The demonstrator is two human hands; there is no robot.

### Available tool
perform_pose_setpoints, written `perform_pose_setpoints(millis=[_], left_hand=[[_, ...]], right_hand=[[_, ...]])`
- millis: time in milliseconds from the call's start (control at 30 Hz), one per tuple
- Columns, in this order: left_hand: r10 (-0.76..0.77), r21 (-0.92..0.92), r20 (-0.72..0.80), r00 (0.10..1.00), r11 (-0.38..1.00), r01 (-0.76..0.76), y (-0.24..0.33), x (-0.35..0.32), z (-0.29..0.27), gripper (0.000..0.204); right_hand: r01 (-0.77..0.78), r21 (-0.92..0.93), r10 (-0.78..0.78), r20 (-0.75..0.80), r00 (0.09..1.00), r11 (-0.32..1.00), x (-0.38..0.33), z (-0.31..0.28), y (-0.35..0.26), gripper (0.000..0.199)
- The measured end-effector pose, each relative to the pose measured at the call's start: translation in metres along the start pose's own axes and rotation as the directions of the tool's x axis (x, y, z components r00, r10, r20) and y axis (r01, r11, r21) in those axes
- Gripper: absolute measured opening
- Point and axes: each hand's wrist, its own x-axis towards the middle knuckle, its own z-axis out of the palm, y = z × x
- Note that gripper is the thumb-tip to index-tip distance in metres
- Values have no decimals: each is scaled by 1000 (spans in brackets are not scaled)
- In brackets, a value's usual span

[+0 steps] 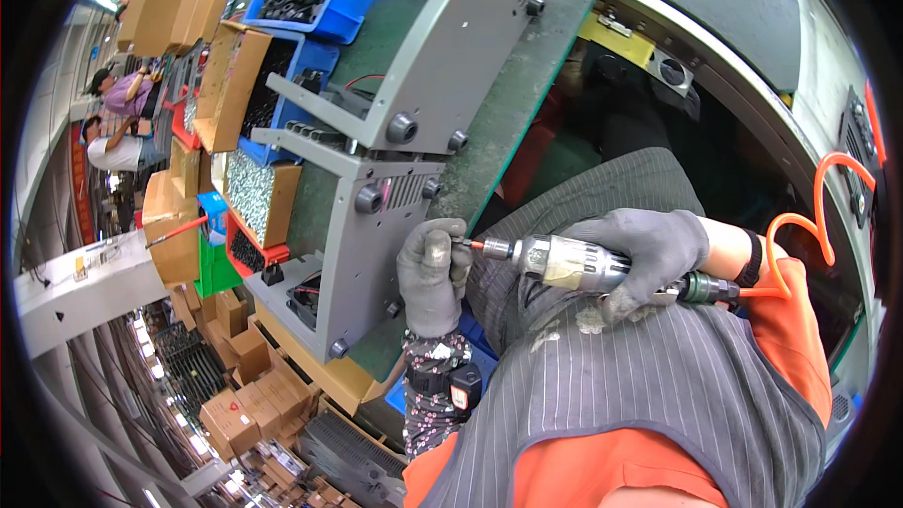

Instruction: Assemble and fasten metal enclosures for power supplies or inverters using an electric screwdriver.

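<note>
While the right gloved hand [649,249] is clamped around a powered driver [569,265] right of centre, the left gloved hand [433,273] has its fingers curled together at the tip of the bit [478,245] — what they pinch, if anything, is hidden. The work looks well along: black feet [403,127] sit on the panels of both the lower grey housing [353,259], left of centre, and the upper grey housing [451,47], top centre. Whether each foot is tight cannot be told; some driving probably remains. The bench [477,169] edge slants from the upper middle down toward the left hand, leaving a narrow bare strip beside the housings; the orange hose [779,226] loops at the right — well apart from them.
</note>
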Motion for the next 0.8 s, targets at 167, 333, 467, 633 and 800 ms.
perform_pose_setpoints(millis=[167, 333, 467, 633, 800], left_hand=[[139, 534, 261, 955, 804, -263, 23, -13, 2, 35], [472, 905, 156, 868, 282, -317, 106, -34, -11, 29], [365, 991, 97, 926, 51, -123, 140, 4, -12, 35], [-240, 936, 65, 969, 352, 24, 136, 28, -39, 36], [-316, 933, 35, 948, 350, 82, 135, 33, -42, 31]], right_hand=[[124, -256, -156, -109, 982, 959, 9, -7, 15, 68], [92, -250, -160, -270, 949, 964, 18, -12, 32, 63], [78, -241, -151, -304, 941, 967, 27, -12, 30, 60], [93, -237, -163, -299, 940, 967, 37, -9, 33, 61], [86, -203, -145, -298, 943, 975, 45, -11, 33, 61]])
